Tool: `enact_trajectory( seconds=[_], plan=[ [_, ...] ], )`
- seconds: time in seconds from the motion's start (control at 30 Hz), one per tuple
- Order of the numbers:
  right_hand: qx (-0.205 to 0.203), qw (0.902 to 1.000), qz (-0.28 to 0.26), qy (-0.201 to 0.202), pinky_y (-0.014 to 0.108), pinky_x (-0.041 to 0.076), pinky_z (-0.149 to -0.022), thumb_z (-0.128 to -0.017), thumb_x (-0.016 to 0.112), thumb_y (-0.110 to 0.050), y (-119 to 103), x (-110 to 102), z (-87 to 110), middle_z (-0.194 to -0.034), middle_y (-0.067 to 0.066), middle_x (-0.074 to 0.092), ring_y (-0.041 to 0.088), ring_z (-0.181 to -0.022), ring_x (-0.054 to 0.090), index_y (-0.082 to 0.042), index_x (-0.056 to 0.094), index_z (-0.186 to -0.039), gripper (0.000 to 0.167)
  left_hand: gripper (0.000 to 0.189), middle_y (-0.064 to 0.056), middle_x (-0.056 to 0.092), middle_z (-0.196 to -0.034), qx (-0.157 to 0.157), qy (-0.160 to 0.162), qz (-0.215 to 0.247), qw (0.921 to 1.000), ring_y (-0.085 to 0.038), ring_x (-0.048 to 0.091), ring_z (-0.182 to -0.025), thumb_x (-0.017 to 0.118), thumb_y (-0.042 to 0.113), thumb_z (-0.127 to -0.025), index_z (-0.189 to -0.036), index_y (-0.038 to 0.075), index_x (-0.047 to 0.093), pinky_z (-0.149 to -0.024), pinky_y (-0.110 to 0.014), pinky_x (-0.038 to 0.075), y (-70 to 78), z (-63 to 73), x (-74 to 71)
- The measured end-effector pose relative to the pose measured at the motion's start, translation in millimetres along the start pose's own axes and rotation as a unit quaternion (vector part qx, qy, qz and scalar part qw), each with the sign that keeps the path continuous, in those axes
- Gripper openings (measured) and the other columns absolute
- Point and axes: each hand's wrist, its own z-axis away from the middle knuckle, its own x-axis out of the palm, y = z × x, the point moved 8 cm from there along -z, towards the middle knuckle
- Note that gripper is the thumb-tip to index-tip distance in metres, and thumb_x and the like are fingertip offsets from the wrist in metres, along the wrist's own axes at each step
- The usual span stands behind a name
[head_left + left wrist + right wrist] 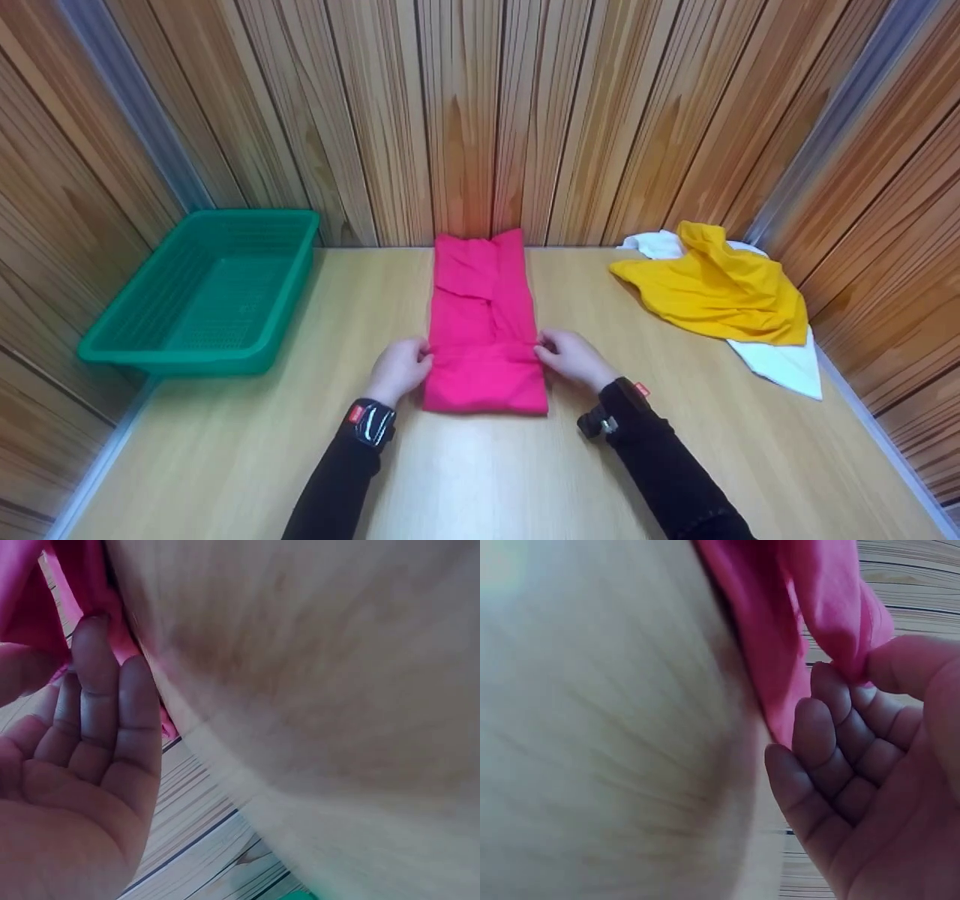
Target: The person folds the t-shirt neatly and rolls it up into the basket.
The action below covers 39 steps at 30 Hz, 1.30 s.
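A bright pink cloth [484,300], folded into a long narrow strip, lies on the table in front of me. Its near end is turned up into a flat band. My left hand [400,369] pinches the left corner of that band between thumb and fingers. At the opposite corner my right hand [576,358] does the same. In the left wrist view the cloth [82,585] is caught at the left thumb tip, the fingers beside it slightly bent. A drooping fold of the cloth [832,600] is gripped by thumb and forefinger in the right wrist view.
A green plastic basket [292,292] stands at the back left. At the back right a crumpled yellow cloth [720,292] lies over a white cloth [784,367]. Wood-panelled walls [465,112] enclose the light wooden table [465,480] at the back and sides.
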Motion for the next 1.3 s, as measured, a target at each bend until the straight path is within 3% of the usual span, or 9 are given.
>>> enact_trajectory(
  seconds=[0.3, 0.47, 0.57, 0.73, 0.8, 0.93, 1.0, 1.07, 1.3],
  plan=[
    [0.025, 0.9983, 0.053, -0.005, 0.036, 0.044, -0.067, -0.097, 0.06, -0.014, 8.6, 8.6, -5.4, -0.072, -0.002, 0.052, 0.016, -0.068, 0.049, -0.006, 0.062, -0.087, 0.012, 0.009, -0.002, 0.059, -0.071, -0.016, -0.023, -0.065, 0.9975, -0.019, 0.056, -0.067, 0.068, 0.011, -0.09, -0.084, 0.006, 0.065, -0.064, -0.038, 0.048, 0.4, -2.4, 5.3],
    [0.022, 0.9974, 0.068, 0.013, 0.039, 0.048, -0.073, -0.098, 0.061, -0.017, 3.8, 0.6, -2.6, -0.077, 0.001, 0.058, 0.019, -0.073, 0.054, -0.004, 0.066, -0.093, 0.016, 0.012, -0.004, 0.062, -0.072, -0.006, 0.005, -0.111, 0.9937, -0.025, 0.063, -0.07, 0.068, 0.013, -0.09, -0.08, 0.008, 0.063, -0.063, -0.041, 0.05, 5.8, 2.9, -3.7],
    [0.01, 0.995, 0.092, 0.039, 0.043, 0.051, -0.08, -0.096, 0.063, -0.017, -4.2, -7.6, 2.1, -0.088, 0.007, 0.064, 0.024, -0.083, 0.06, -0.001, 0.067, -0.101, 0.017, 0.013, -0.006, 0.064, -0.072, 0.029, 0.043, -0.139, 0.9889, -0.03, 0.066, -0.072, 0.069, 0.011, -0.088, -0.078, 0.008, 0.062, -0.061, -0.043, 0.05, 14.2, 9.6, -13.9],
    [-0.045, 0.9888, 0.128, 0.062, 0.044, 0.051, -0.087, -0.093, 0.069, -0.014, -30.7, -15.7, 16.5, -0.1, 0.011, 0.067, 0.028, -0.095, 0.063, -0.002, 0.068, -0.107, 0.019, 0.008, -0.009, 0.064, -0.075, 0.141, 0.077, -0.15, 0.9755, -0.03, 0.065, -0.073, 0.072, 0.004, -0.083, -0.082, 0.005, 0.064, -0.062, -0.043, 0.052, 38.4, 26.6, -20.4],
    [-0.085, 0.9837, 0.146, 0.062, 0.043, 0.052, -0.087, -0.091, 0.071, -0.014, -44.2, -14.2, 23.6, -0.101, 0.009, 0.068, 0.027, -0.096, 0.062, -0.004, 0.069, -0.107, 0.019, 0.009, -0.008, 0.063, -0.075, 0.193, 0.077, -0.156, 0.9657, -0.028, 0.064, -0.071, 0.073, 0.002, -0.081, -0.081, 0.005, 0.064, -0.061, -0.041, 0.052, 49.7, 35.6, -17.9],
    [-0.174, 0.9682, 0.172, 0.052, 0.041, 0.052, -0.086, -0.087, 0.075, -0.013, -67.6, -2.5, 35.1, -0.1, 0.006, 0.068, 0.025, -0.099, 0.062, -0.006, 0.071, -0.104, 0.018, 0.014, -0.006, 0.06, -0.072, 0.278, 0.09, -0.189, 0.9375, -0.024, 0.06, -0.065, 0.073, -0.002, -0.075, -0.075, 0.006, 0.061, -0.056, -0.036, 0.05, 68.6, 52.6, -9.7],
    [-0.203, 0.9624, 0.177, 0.036, 0.038, 0.052, -0.086, -0.086, 0.076, -0.014, -74.3, 5.6, 38.6, -0.098, 0.004, 0.068, 0.022, -0.098, 0.061, -0.008, 0.071, -0.101, 0.016, 0.015, -0.005, 0.059, -0.07, 0.297, 0.099, -0.206, 0.9271, -0.022, 0.058, -0.062, 0.073, -0.003, -0.073, -0.072, 0.006, 0.061, -0.053, -0.033, 0.048, 74.5, 58.1, -6.3],
    [-0.222, 0.9571, 0.185, 0.019, 0.036, 0.052, -0.085, -0.085, 0.076, -0.014, -78.1, 14.4, 41.0, -0.096, 0.002, 0.066, 0.021, -0.096, 0.061, -0.009, 0.071, -0.099, 0.016, 0.015, -0.004, 0.059, -0.068, 0.302, 0.102, -0.22, 0.9219, -0.02, 0.057, -0.061, 0.072, -0.003, -0.072, -0.069, 0.007, 0.062, -0.052, -0.032, 0.046, 76.9, 61.0, -2.1],
    [-0.229, 0.9502, 0.21, -0.02, 0.032, 0.051, -0.083, -0.084, 0.079, -0.019, -74.4, 36.1, 46.0, -0.098, 0.001, 0.061, 0.017, -0.095, 0.057, -0.011, 0.07, -0.105, 0.024, 0.011, -0.001, 0.062, -0.066, 0.295, 0.059, -0.247, 0.921, -0.018, 0.06, -0.061, 0.076, 0.006, -0.075, -0.069, 0.01, 0.068, -0.055, -0.031, 0.048, 75.0, 64.2, 12.9]
  ],
)
